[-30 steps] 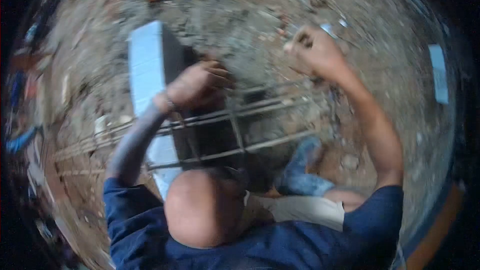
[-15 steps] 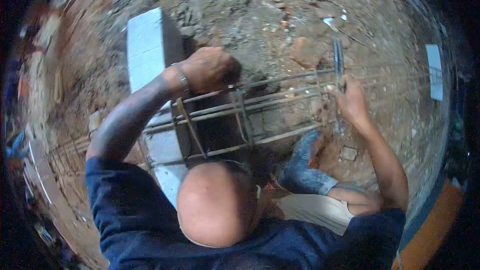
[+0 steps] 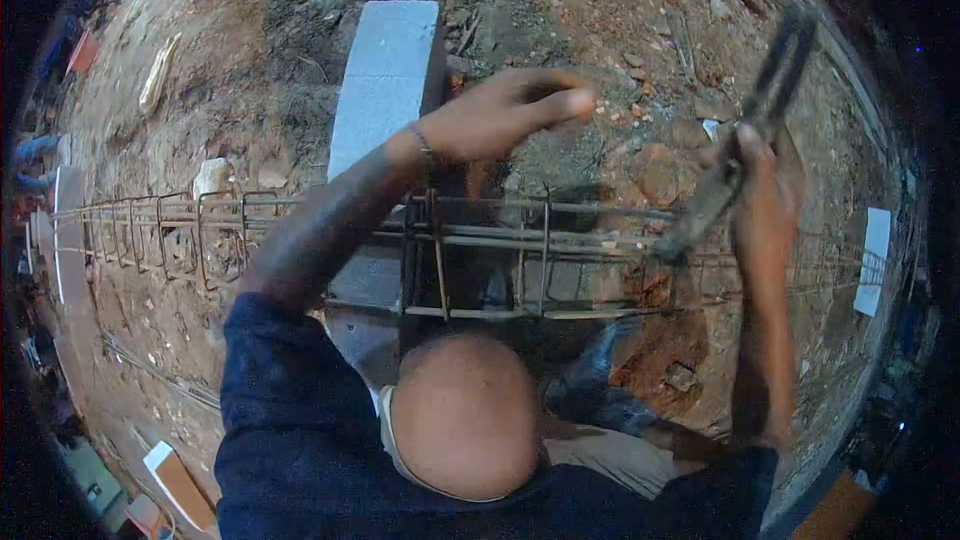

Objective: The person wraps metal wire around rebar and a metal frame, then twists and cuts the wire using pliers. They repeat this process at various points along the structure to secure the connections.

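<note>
My left hand (image 3: 490, 115) is above the rebar cage (image 3: 545, 240), beside the grey block. Thumb and forefinger curve together at the tips; anything between them is too small to see. My right hand (image 3: 770, 175) is closed around metal pincers (image 3: 712, 195), slightly blurred by motion. Their dark handles point up and away, and the head end points down toward the cage's bars. The cage, made of long bars with square stirrups, lies across the long grey block (image 3: 385, 70) and continues to both sides.
Rough earth with stones and rubble surrounds the cage. A second pale block (image 3: 873, 260) supports the far right end, and a white-edged board (image 3: 70, 235) stands at the left. A brown block with a white end (image 3: 180, 485) lies lower left.
My left hand has lifted off the cage bars and shifted right. My right hand has raised the pincers away from the bars and tilted them. The view has shifted too.
</note>
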`<action>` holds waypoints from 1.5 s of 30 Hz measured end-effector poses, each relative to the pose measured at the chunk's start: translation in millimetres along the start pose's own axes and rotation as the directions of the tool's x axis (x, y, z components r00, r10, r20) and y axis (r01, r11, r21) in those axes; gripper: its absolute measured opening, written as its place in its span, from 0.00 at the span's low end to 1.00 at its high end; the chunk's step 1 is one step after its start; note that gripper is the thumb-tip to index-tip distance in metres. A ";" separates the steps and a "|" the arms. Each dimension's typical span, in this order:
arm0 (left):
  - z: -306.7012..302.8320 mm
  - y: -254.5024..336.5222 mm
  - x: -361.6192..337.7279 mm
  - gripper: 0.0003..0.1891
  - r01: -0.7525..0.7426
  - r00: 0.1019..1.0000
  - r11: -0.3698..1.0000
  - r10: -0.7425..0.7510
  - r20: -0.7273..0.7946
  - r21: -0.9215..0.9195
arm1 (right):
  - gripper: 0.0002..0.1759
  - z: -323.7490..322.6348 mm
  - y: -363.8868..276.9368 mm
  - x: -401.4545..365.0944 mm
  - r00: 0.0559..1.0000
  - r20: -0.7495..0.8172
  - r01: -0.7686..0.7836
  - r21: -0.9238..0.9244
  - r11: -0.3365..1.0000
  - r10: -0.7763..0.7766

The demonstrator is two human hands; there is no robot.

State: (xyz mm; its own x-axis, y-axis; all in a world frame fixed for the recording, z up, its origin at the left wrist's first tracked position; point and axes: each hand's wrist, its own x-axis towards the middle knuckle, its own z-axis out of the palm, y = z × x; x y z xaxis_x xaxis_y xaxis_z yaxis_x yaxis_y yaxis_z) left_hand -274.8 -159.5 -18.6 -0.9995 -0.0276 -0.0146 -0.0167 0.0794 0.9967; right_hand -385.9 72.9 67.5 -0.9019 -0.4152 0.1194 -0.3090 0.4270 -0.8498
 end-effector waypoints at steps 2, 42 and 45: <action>18.8 32.1 8.3 0.26 0.026 0.999 0.981 -0.031 -0.023 -0.192 | 0.17 36.2 -31.5 14.8 0.983 -0.008 0.184 -0.085 0.979 -0.185; 54.7 -73.8 46.0 0.11 -0.036 0.967 0.581 -0.186 -0.176 -0.813 | 0.17 142.0 0.0 24.1 0.903 0.302 0.382 -0.235 0.894 -0.306; 50.4 -67.7 44.8 0.11 0.089 0.939 0.575 -0.320 -0.124 -0.813 | 0.24 149.4 18.5 37.3 0.809 0.124 0.564 -0.436 0.701 -0.575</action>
State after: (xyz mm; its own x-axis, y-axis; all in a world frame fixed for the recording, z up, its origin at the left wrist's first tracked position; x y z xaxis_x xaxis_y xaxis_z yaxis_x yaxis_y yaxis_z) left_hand -319.8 -115.9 -90.7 -0.9301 -0.1750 -0.3231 -0.0767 -0.7674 0.6366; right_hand -380.2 -54.7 -20.5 -0.5149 -0.6805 0.5214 -0.8572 0.4152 -0.3046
